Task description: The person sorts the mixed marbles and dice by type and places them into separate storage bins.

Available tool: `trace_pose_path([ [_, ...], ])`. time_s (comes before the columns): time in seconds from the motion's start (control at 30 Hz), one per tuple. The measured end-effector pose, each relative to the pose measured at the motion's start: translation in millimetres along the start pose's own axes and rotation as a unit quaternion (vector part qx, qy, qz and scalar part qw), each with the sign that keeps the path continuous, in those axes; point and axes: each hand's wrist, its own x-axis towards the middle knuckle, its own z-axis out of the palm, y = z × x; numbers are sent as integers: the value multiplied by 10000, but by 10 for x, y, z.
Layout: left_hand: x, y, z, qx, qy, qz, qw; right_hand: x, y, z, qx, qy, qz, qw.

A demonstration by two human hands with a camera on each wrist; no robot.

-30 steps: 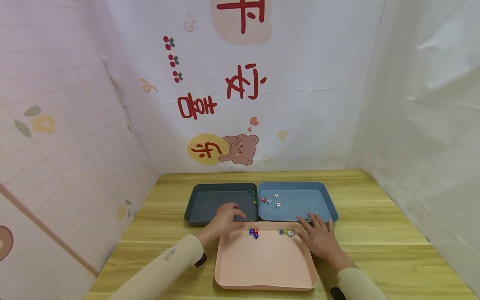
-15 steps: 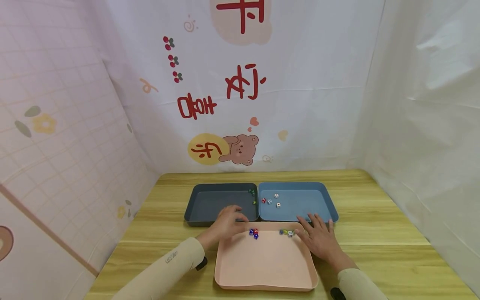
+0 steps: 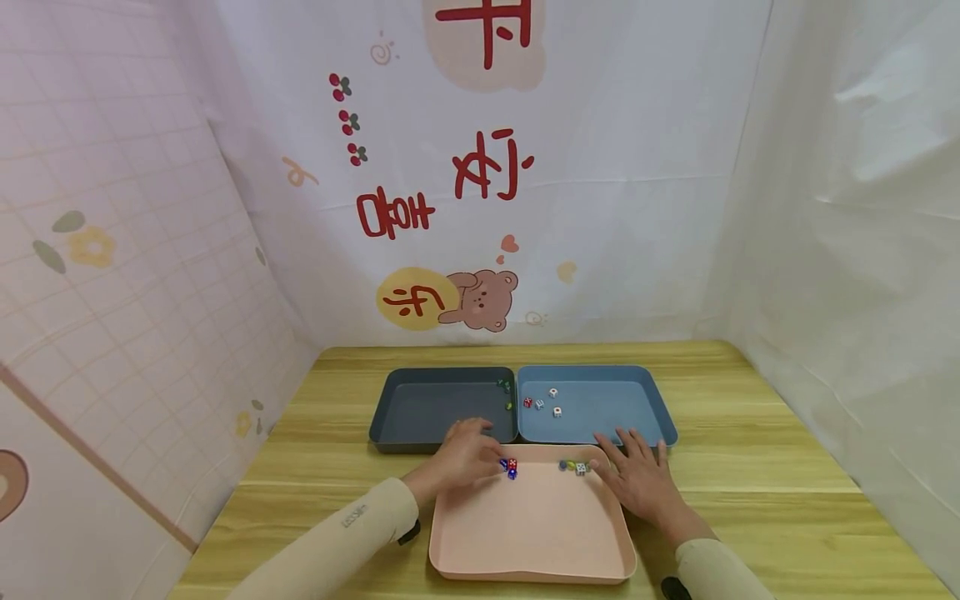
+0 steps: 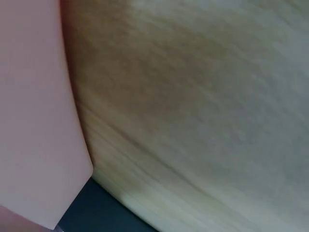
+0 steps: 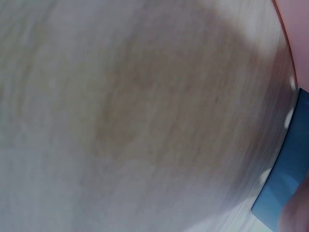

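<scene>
Right now, the person's left hand (image 3: pixel 467 454) reaches over the far left corner of a pale pink, rounded rectangular plastic tray (image 3: pixel 531 533), its fingers bent and their tips right at a small group of dice. That group lies near the tray's far edge: a blue die with white pips (image 3: pixel 503 464), partly hidden by the fingertips, a red die with white pips (image 3: pixel 513 462) to its right, and a second blue die (image 3: pixel 512 474) on their near side. Whether the fingertips pinch the partly hidden die, I cannot tell.

The right hand (image 3: pixel 639 482) lies across the tray's far right corner, fingers spread and relaxed, holding nothing visible, its fingertips at the near rim of a blue rectangular plastic tray (image 3: pixel 615 404). Just left of its thumb sit a white die with dark pips (image 3: pixel 581 469) and small glassy yellow-green (image 3: pixel 572 466) and bluish (image 3: pixel 563 466) pieces.

Inside the blue tray, a red die (image 3: pixel 528 402) and three white dice (image 3: pixel 557 412) rest toward the left. Beside it on the left stands a dark slate tray (image 3: pixel 427 408), with small green pieces (image 3: pixel 503 384) along its right wall. All three trays stand on a wood-grain table (image 3: pixel 750 483).
</scene>
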Motion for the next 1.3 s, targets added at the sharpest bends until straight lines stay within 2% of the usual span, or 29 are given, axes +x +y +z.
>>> trace_pose_path([
  [0.3, 30, 18, 75, 372, -23, 64, 9993, -2, -15, -54, -63, -248, 120, 9996],
  [0.53, 16, 28, 92, 432, 7, 153, 9989, -5, -28, -46, -76, -181, 64, 9998],
  [0.83, 4, 11, 73, 595, 89, 103, 9981, 1, 18, 25, -2, 50, -45, 10000],
  [0.97, 10, -1, 101, 712, 125, 158, 9973, 2, 47, 42, -62, -37, -11, 10000],
  [1.3, 21, 6, 126, 853, 53, 16, 9963, 8, 35, 28, -2, -50, 8, 10000],
])
